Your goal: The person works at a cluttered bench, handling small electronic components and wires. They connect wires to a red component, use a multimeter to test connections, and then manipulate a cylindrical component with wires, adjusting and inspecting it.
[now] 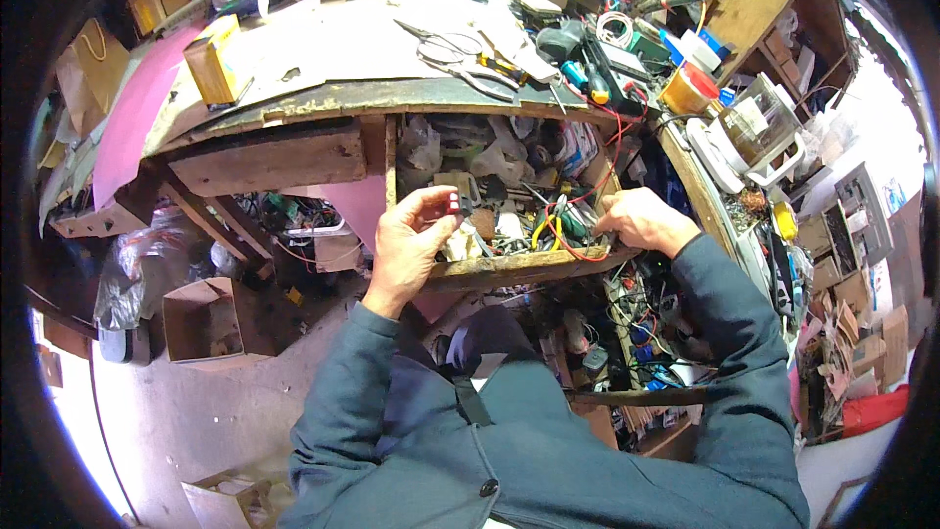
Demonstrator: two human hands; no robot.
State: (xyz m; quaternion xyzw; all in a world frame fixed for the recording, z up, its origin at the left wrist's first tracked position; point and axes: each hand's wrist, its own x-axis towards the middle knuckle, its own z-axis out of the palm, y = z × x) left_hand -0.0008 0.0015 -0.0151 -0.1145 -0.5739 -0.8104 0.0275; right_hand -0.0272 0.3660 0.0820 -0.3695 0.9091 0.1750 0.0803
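An open wooden drawer (534, 264) full of jumbled small parts, bags and tools sits in front of me. Over its left side, my left hand (416, 240) pinches a small dark and red piece (453, 204) between thumb and fingers; its kind is too small to tell. My right hand (644, 220) is at the drawer's right side, its fingers curled in and their tips pointing down among the contents. What those fingertips hold, if anything, is hidden. Close to them lie yellow-handled pliers (544, 227) and a red wire (573, 252) looping over the drawer's front.
Above the drawer is a worn bench top (343, 54) carrying large scissors (446, 44), pliers (490, 78), a yellow box (215, 61) and a red-lidded jar (690, 88). To the right stands a blender jug (762, 127). An open cardboard box (204, 321) rests on the floor at left.
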